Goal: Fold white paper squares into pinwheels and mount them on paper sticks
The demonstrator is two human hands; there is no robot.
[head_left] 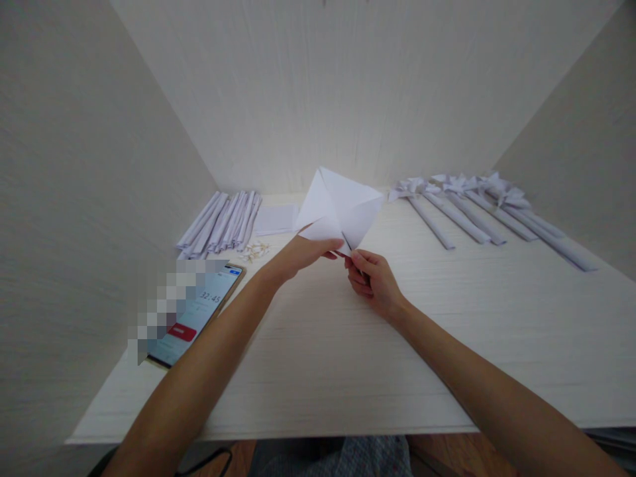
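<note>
A folded white paper sheet [340,205] with diagonal creases is held up above the middle of the white table [348,371]. My left hand [303,255] pinches its lower left edge, fingers closed on the paper. My right hand [370,278] grips the paper's bottom point from below, fingers curled. Both hands sit close together over the table's centre.
Several rolled paper sticks [221,222] lie at the back left, beside a flat white sheet [275,218] and small pale bits [256,250]. Several paper pinwheels on sticks [467,205] lie at the back right. A phone [196,315] showing a timer rests at the left. Walls enclose three sides.
</note>
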